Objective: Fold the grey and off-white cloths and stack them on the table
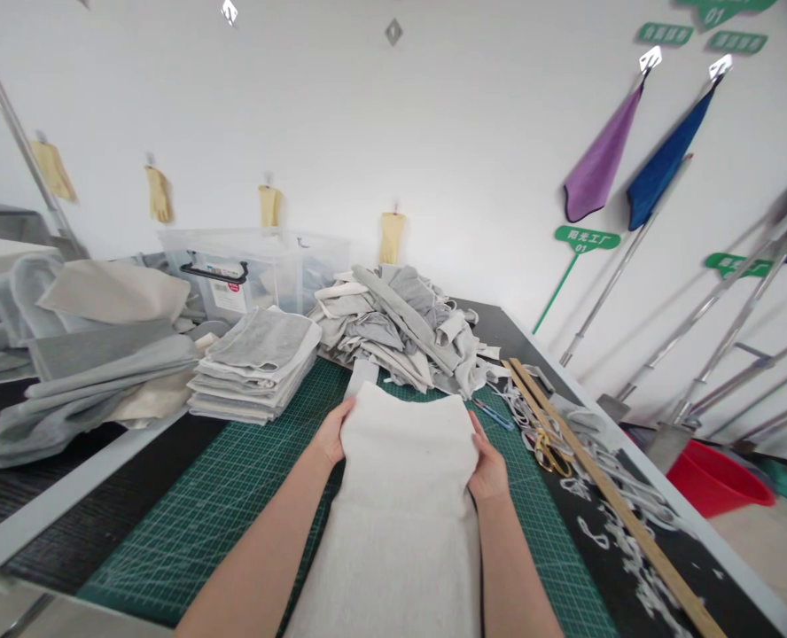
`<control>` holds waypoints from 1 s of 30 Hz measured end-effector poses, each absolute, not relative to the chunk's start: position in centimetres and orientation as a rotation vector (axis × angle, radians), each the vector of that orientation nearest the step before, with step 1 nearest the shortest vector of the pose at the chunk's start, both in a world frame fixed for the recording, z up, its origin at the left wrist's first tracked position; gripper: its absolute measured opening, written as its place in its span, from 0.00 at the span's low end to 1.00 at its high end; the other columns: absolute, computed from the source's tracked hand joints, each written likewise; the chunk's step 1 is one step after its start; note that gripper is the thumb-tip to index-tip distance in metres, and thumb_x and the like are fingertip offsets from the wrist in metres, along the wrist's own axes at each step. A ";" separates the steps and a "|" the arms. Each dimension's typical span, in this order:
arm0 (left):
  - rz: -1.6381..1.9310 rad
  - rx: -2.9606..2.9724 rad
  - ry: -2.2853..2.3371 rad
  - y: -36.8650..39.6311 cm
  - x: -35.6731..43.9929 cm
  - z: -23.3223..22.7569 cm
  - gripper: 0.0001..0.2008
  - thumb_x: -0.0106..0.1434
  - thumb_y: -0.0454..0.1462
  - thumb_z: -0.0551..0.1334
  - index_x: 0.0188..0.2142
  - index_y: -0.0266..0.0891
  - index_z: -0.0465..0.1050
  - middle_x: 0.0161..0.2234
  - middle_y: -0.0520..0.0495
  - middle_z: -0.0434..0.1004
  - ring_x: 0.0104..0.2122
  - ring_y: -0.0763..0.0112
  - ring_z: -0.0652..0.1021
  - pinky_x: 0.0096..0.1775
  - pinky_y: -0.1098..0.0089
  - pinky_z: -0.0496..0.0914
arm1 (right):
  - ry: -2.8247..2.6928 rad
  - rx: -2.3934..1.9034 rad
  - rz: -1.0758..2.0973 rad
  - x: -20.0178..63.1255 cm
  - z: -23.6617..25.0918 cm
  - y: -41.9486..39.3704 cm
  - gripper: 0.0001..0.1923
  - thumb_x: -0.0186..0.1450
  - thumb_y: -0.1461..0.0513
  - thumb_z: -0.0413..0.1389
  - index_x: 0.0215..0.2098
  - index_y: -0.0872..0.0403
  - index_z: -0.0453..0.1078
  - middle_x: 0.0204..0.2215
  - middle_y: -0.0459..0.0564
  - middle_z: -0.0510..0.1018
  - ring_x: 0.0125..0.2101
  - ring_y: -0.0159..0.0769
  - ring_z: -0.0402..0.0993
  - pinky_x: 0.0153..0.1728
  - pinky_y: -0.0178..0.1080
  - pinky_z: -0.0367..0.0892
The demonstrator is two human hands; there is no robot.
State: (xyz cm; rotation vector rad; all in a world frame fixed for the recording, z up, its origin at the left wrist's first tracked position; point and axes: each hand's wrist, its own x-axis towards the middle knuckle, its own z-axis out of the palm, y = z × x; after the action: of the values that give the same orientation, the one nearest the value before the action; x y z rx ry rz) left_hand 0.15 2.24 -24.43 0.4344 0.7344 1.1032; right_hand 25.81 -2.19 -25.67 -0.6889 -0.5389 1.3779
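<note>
A long white piece of fabric (407, 496) with a curved top edge is stretched between my two hands, above a green cutting mat (187, 523). My left hand (332, 432) pinches its upper left edge. On the opposite edge, my right hand (487, 461) is closed round the cloth, with the thumb near the top corner. The lower end runs toward me and out of the picture. Just beyond lies a loose heap of grey and white fabric pieces (400, 323). To the left of my left hand stands a neat stack of grey cloths (253, 363).
Right of the mat lie blue-handled scissors (494, 415), gold-handled scissors (549, 454), a long wooden ruler (619, 505) and white scraps (639, 563). Larger folded fabrics (114, 354) cover the left side. A clear plastic box (253, 266) stands behind. A red bucket (719, 478) is beyond the table's right edge.
</note>
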 end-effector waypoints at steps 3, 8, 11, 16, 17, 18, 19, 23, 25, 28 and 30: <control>1.035 0.420 0.637 2.4 0.0 -24.7 0.17 0.51 0.40 0.56 0.36 0.28 0.67 0.32 0.38 0.74 0.34 0.58 0.73 0.38 0.61 0.67 | -0.544 -0.680 1.356 25.7 -25.6 -2.3 0.22 0.50 0.60 0.53 0.44 0.47 0.62 0.41 0.44 0.71 0.40 0.38 0.67 0.42 0.43 0.60; 1.189 0.501 0.600 2.8 -0.5 -25.5 0.13 0.45 0.31 0.58 0.34 0.31 0.68 0.27 0.44 0.74 0.28 0.64 0.74 0.33 0.65 0.68 | -0.540 -0.735 1.299 25.8 -25.5 -2.6 0.26 0.46 0.64 0.55 0.45 0.46 0.61 0.38 0.43 0.73 0.37 0.38 0.69 0.39 0.43 0.63; 1.308 0.638 0.682 3.3 -0.9 -25.9 0.16 0.41 0.29 0.59 0.33 0.34 0.67 0.26 0.47 0.74 0.26 0.67 0.74 0.29 0.69 0.68 | -0.553 -0.791 1.261 26.1 -25.5 -2.6 0.30 0.43 0.66 0.57 0.45 0.45 0.60 0.34 0.43 0.74 0.33 0.37 0.70 0.35 0.41 0.64; 1.382 0.814 0.912 4.1 -1.1 -26.5 0.12 0.37 0.31 0.61 0.26 0.34 0.67 0.20 0.51 0.71 0.20 0.72 0.71 0.24 0.72 0.64 | -0.696 -1.054 0.969 27.1 -26.1 -1.7 0.32 0.38 0.67 0.58 0.43 0.50 0.63 0.24 0.40 0.73 0.22 0.31 0.68 0.24 0.34 0.62; 1.386 0.828 0.942 4.2 -1.0 -26.7 0.11 0.36 0.31 0.62 0.25 0.34 0.67 0.20 0.52 0.70 0.19 0.73 0.70 0.24 0.73 0.64 | -0.729 -1.158 0.884 27.3 -26.3 -1.6 0.30 0.37 0.67 0.59 0.41 0.52 0.65 0.19 0.38 0.71 0.18 0.28 0.65 0.22 0.32 0.60; 1.392 0.851 0.979 4.2 -1.0 -26.7 0.11 0.36 0.31 0.62 0.24 0.33 0.68 0.19 0.52 0.70 0.19 0.74 0.69 0.23 0.74 0.63 | -0.751 -1.261 0.811 27.6 -26.6 -1.4 0.28 0.36 0.67 0.59 0.38 0.54 0.67 0.15 0.37 0.68 0.16 0.26 0.62 0.20 0.31 0.57; 1.400 0.878 1.018 4.3 -1.0 -26.8 0.10 0.36 0.31 0.62 0.23 0.33 0.68 0.19 0.52 0.69 0.19 0.75 0.69 0.23 0.75 0.62 | -0.759 -1.346 0.757 27.8 -26.8 -1.3 0.24 0.36 0.67 0.59 0.34 0.55 0.69 0.12 0.36 0.66 0.14 0.25 0.59 0.18 0.31 0.55; 1.461 0.987 1.157 4.3 -0.9 -26.8 0.07 0.35 0.30 0.62 0.18 0.34 0.66 0.17 0.56 0.65 0.19 0.79 0.65 0.22 0.78 0.57 | -0.718 -1.417 0.762 27.9 -27.0 -1.5 0.10 0.37 0.65 0.59 0.20 0.57 0.68 0.11 0.38 0.66 0.13 0.25 0.57 0.16 0.31 0.52; 1.491 1.021 1.207 4.3 -0.9 -26.7 0.07 0.36 0.30 0.62 0.17 0.35 0.63 0.16 0.58 0.62 0.18 0.81 0.63 0.22 0.79 0.55 | -0.697 -1.374 0.815 27.6 -26.8 -1.6 0.08 0.37 0.64 0.59 0.17 0.56 0.64 0.11 0.37 0.65 0.13 0.25 0.57 0.15 0.30 0.52; 1.502 1.054 1.263 4.3 -1.1 -26.7 0.09 0.37 0.32 0.62 0.16 0.35 0.59 0.15 0.59 0.57 0.17 0.82 0.59 0.20 0.79 0.52 | -0.663 -1.281 0.914 27.3 -26.5 -1.8 0.10 0.38 0.63 0.58 0.14 0.54 0.59 0.09 0.35 0.63 0.12 0.25 0.57 0.15 0.30 0.54; 1.494 1.078 1.284 4.4 -1.2 -26.8 0.11 0.37 0.34 0.62 0.16 0.36 0.57 0.15 0.59 0.56 0.16 0.82 0.58 0.20 0.79 0.52 | -0.643 -1.232 0.981 27.2 -26.3 -1.8 0.09 0.38 0.62 0.58 0.15 0.54 0.60 0.10 0.37 0.65 0.13 0.27 0.60 0.16 0.32 0.57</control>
State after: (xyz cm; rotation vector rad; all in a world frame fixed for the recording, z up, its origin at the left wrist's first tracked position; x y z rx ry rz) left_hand -1.21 4.36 -26.80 1.0777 1.2835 1.4936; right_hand 27.25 -1.79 -26.29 -1.2316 -0.6432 0.9806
